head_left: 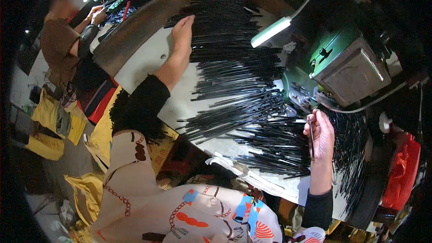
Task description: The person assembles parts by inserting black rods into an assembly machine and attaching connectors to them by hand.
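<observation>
Many thin black rods [225,31] lie in overlapping layers over the pale tabletop [144,58]. Reaching to the far left ends of the pile, my left hand [182,31] has its fingers drawn together at the rod ends; what they pinch, if anything, is hidden. My right hand [321,135] is closed round one slim dark rod [311,139], held upright along the palm. Just above that hand sits the metal working head [299,98] of a green machine [324,56]. More rods [274,141] lie beside my right hand.
A lit tube lamp [271,32] on a bent arm hangs over the machine side. A brown raised rim [148,20] borders the table's far side. At right is a red bag [402,171]. Another person [63,40] works at a similar bench, upper left. Yellow cloths [47,117] lie left.
</observation>
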A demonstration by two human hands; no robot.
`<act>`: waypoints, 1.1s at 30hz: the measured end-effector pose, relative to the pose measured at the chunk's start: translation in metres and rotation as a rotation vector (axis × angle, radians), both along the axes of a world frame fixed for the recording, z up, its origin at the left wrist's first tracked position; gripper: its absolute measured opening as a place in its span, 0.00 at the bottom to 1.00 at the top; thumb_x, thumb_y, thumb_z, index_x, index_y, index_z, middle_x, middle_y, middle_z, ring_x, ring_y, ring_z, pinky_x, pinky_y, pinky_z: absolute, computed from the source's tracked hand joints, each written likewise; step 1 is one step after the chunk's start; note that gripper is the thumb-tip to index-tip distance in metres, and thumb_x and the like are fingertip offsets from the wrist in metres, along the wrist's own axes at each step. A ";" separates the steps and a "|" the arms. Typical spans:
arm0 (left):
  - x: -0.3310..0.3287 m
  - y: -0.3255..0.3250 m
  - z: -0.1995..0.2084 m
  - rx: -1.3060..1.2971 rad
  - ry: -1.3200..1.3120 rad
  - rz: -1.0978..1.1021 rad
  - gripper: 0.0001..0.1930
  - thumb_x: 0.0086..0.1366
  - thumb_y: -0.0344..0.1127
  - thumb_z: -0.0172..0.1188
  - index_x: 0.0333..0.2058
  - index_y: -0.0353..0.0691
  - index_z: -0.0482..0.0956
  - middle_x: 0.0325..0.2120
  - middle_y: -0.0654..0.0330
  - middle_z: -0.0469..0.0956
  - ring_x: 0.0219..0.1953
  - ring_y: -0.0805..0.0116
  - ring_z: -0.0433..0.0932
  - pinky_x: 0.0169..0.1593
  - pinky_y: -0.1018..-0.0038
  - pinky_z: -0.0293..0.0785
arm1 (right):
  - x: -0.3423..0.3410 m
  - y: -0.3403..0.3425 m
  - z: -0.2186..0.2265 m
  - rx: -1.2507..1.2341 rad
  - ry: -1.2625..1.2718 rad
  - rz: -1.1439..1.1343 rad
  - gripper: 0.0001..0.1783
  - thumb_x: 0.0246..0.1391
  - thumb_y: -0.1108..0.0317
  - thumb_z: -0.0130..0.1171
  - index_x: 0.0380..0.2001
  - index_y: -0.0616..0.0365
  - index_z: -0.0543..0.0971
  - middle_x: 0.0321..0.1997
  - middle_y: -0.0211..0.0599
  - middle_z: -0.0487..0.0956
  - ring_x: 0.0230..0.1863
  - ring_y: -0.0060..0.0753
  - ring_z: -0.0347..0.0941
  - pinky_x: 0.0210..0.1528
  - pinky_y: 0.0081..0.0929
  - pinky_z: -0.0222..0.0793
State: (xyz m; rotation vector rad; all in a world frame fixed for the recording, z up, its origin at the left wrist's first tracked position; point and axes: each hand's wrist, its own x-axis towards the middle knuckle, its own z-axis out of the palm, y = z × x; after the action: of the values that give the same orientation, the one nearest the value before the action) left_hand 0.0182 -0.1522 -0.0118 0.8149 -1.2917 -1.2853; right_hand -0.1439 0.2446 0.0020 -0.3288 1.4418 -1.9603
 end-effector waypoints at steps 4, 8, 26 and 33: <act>-0.010 0.001 -0.004 -0.020 0.076 0.091 0.16 0.61 0.37 0.56 0.41 0.30 0.77 0.40 0.57 0.78 0.44 0.72 0.72 0.49 0.79 0.64 | 0.000 -0.002 -0.004 -0.027 -0.006 0.019 0.11 0.57 0.63 0.52 0.37 0.60 0.74 0.28 0.33 0.77 0.22 0.24 0.73 0.23 0.22 0.72; -0.019 -0.001 -0.011 -0.048 0.058 0.072 0.17 0.60 0.40 0.57 0.42 0.31 0.77 0.40 0.57 0.78 0.43 0.71 0.73 0.48 0.77 0.65 | 0.002 0.001 -0.001 -0.026 0.001 0.022 0.11 0.57 0.63 0.53 0.37 0.60 0.73 0.29 0.33 0.77 0.23 0.25 0.73 0.23 0.22 0.71; 0.006 0.012 -0.020 -0.063 -0.176 0.036 0.24 0.61 0.49 0.54 0.47 0.36 0.74 0.43 0.58 0.76 0.48 0.70 0.71 0.52 0.76 0.62 | 0.001 -0.001 -0.003 -0.052 0.019 0.040 0.10 0.58 0.64 0.51 0.37 0.60 0.74 0.29 0.33 0.77 0.23 0.24 0.73 0.23 0.21 0.71; 0.036 -0.009 -0.025 -0.059 -0.267 0.027 0.24 0.61 0.50 0.54 0.47 0.36 0.75 0.41 0.59 0.77 0.44 0.71 0.72 0.49 0.75 0.64 | -0.002 0.001 -0.004 -0.049 -0.007 0.035 0.11 0.58 0.64 0.51 0.37 0.60 0.74 0.29 0.33 0.77 0.23 0.24 0.73 0.24 0.21 0.69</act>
State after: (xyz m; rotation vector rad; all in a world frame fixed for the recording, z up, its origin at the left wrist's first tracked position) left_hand 0.0538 -0.1611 -0.0370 0.9836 -1.5160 -1.1386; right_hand -0.1456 0.2453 -0.0015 -0.3667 1.3764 -1.9693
